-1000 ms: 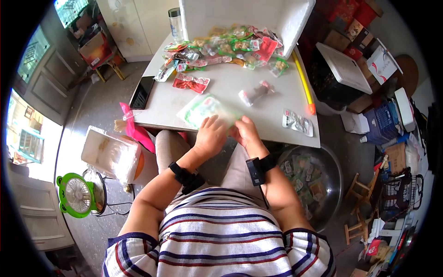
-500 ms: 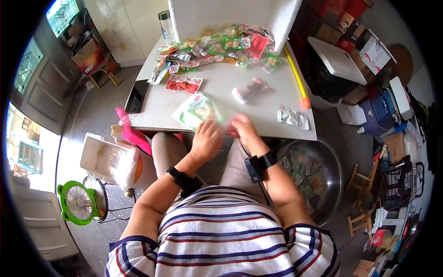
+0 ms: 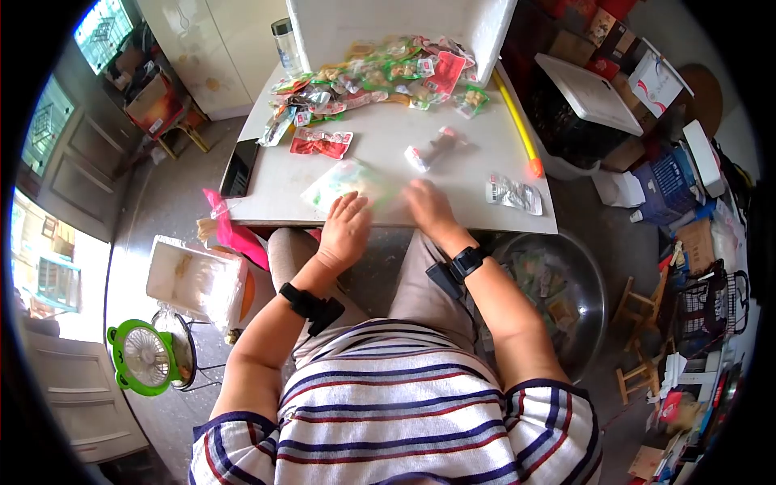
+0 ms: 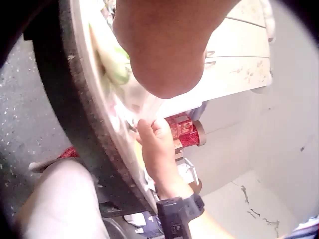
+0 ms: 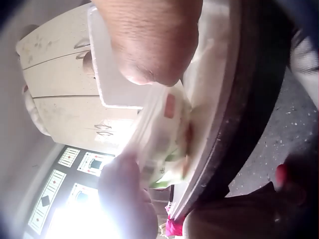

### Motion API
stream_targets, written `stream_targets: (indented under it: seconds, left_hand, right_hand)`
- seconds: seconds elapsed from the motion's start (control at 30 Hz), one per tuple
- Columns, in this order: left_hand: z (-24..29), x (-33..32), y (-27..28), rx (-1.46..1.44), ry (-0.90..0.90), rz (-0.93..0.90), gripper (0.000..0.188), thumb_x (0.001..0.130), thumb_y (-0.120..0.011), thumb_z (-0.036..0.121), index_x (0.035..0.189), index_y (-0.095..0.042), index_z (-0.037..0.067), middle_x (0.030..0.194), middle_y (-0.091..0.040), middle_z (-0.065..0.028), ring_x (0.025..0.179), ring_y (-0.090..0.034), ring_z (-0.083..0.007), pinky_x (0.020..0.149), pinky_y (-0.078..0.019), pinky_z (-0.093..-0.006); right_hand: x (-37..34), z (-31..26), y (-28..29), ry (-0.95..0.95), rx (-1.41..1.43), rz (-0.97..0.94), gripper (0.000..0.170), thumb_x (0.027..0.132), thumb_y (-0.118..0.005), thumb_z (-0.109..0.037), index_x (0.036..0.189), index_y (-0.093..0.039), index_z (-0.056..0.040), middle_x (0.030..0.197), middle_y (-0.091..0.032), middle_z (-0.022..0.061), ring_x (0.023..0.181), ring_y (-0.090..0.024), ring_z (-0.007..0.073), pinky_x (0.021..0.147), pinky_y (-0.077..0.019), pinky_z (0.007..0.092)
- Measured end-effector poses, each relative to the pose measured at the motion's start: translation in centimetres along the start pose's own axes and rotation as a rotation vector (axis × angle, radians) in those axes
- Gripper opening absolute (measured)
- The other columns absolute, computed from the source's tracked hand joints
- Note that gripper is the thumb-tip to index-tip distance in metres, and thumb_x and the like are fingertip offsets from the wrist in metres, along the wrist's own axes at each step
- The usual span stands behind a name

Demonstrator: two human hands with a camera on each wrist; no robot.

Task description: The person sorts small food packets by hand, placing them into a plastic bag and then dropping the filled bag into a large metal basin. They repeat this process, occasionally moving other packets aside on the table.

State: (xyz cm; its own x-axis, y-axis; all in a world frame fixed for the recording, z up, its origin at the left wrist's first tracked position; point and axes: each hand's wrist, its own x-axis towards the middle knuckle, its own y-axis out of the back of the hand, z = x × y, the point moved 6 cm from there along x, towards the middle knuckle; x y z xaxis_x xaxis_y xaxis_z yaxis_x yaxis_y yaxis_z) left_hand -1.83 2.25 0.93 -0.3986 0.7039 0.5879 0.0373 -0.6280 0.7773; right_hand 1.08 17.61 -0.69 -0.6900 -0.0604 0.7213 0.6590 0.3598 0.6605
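Observation:
A clear plastic bag with green print (image 3: 333, 184) lies near the front edge of the white table (image 3: 267, 194). In the right wrist view this bag (image 5: 167, 134) stretches between the two hands. My left hand (image 3: 346, 230) grips its near side, while my right hand (image 3: 430, 208) pinches the bag's edge on the right. Thumb and fingers of the right hand (image 4: 158, 147) come together in the left wrist view. Beyond the hands lie a red packet (image 3: 321, 144), a clear packet with dark contents (image 3: 436, 149) and a silver packet (image 3: 514, 195).
A heap of small snack packets (image 3: 376, 81) spreads before a white foam box (image 3: 396, 20). A phone (image 3: 239, 168) lies at the left edge, a yellow stick (image 3: 517, 121) at the right. Under the table's right corner stands a metal basin (image 3: 594, 323) of packets.
The hands have drawn apart, the left one to the left and the right one slightly forward. The bag between them is pulled out and blurred. The head view has shifted slightly.

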Motion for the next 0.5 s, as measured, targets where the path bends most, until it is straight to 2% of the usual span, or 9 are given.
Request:
stream_targets:
  seconds: [0.07, 0.13, 0.23, 0.33, 0.37, 0.4, 0.47, 0.5]
  left_hand:
    - [-0.3, 1.4, 2.1, -0.08, 0.015, 0.021, 0.018, 0.067, -0.048, 0.005, 0.084, -0.05, 0.003, 0.097, -0.048, -0.0124, 0.1, -0.042, -0.0316, 0.085, -0.0326, -0.0417]
    - [-0.6, 3.0, 4.9, -0.209, -0.018, 0.13, 0.013, 0.067, -0.049, 0.0, 0.079, -0.05, 0.002, 0.091, -0.05, -0.0138, 0.093, -0.046, -0.0328, 0.081, -0.0365, -0.0388]
    - [-0.6, 5.5, 8.0, -0.399, 0.043, 0.119, 0.011, 0.071, -0.049, -0.001, 0.082, -0.05, -0.001, 0.086, -0.053, -0.014, 0.085, -0.05, -0.0309, 0.073, -0.0412, -0.0335]
    - [0.4, 7.2, 9.6, -0.523, 0.21, 0.006, 0.015, 0.075, -0.05, 0.003, 0.089, -0.051, 0.0, 0.079, -0.054, -0.0131, 0.073, -0.054, -0.024, 0.065, -0.0419, -0.0273]
    - [0.5, 7.2, 9.3, -0.573, 0.25, -0.028, 0.015, 0.076, -0.051, 0.005, 0.09, -0.052, 0.001, 0.076, -0.054, -0.0106, 0.069, -0.053, -0.0178, 0.064, -0.0411, -0.0247]
    - [0.9, 7.1, 8.8, -0.681, 0.308, -0.09, 0.013, 0.078, -0.049, 0.005, 0.089, -0.052, 0.0, 0.076, -0.055, -0.0077, 0.069, -0.051, -0.0133, 0.064, -0.0404, -0.0233]
    - [3.4, 7.2, 8.6, -0.845, 0.361, -0.176, 0.012, 0.079, -0.047, 0.005, 0.088, -0.053, -0.001, 0.076, -0.055, -0.0057, 0.071, -0.049, -0.0104, 0.065, -0.0398, -0.0218]
    - [4.4, 7.0, 8.0, -0.837, 0.348, -0.239, 0.012, 0.08, -0.045, 0.004, 0.088, -0.052, -0.002, 0.078, -0.055, -0.0048, 0.073, -0.049, -0.0094, 0.066, -0.0395, -0.0212]
  right_hand:
    - [1.3, -0.1, 0.7, 0.021, 0.063, -0.013, 0.005, 0.067, -0.048, -0.006, 0.071, -0.05, -0.0043, 0.073, -0.051, 0.0127, 0.07, -0.049, 0.0312, 0.057, -0.0403, 0.0384]
    - [3.5, -0.7, 2.8, 0.031, 0.159, -0.01, 0.003, 0.068, -0.048, -0.006, 0.069, -0.049, -0.0041, 0.072, -0.051, 0.013, 0.069, -0.049, 0.0308, 0.057, -0.0396, 0.038]
    - [6.7, -2.8, 7.3, 0.051, 0.173, -0.093, 0.004, 0.069, -0.048, -0.006, 0.07, -0.048, -0.003, 0.072, -0.051, 0.0139, 0.069, -0.049, 0.0315, 0.059, -0.0393, 0.0382]
    - [7.7, -3.1, 10.6, 0.004, 0.232, -0.14, 0.006, 0.069, -0.048, -0.006, 0.072, -0.048, -0.0018, 0.071, -0.051, 0.0149, 0.07, -0.049, 0.0328, 0.06, -0.0391, 0.0392]
    - [7.7, -3.0, 11.3, -0.052, 0.213, -0.257, 0.008, 0.074, -0.047, -0.008, 0.077, -0.048, -0.0012, 0.075, -0.051, 0.0144, 0.073, -0.048, 0.0333, 0.063, -0.0385, 0.0375]
    - [7.6, -3.3, 12.0, -0.049, 0.218, -0.309, 0.009, 0.073, -0.047, -0.008, 0.078, -0.048, -0.0013, 0.075, -0.051, 0.0147, 0.073, -0.048, 0.0332, 0.063, -0.0386, 0.0373]
    - [6.7, -3.8, 13.5, -0.07, 0.229, -0.416, 0.011, 0.071, -0.049, -0.009, 0.079, -0.049, -0.0013, 0.074, -0.05, 0.0152, 0.074, -0.048, 0.033, 0.063, -0.0387, 0.037]
    - [6.4, -5.0, 14.4, -0.079, 0.264, -0.485, 0.011, 0.067, -0.049, -0.008, 0.074, -0.048, 0.0001, 0.071, -0.049, 0.0164, 0.071, -0.048, 0.0328, 0.062, -0.0389, 0.0368]
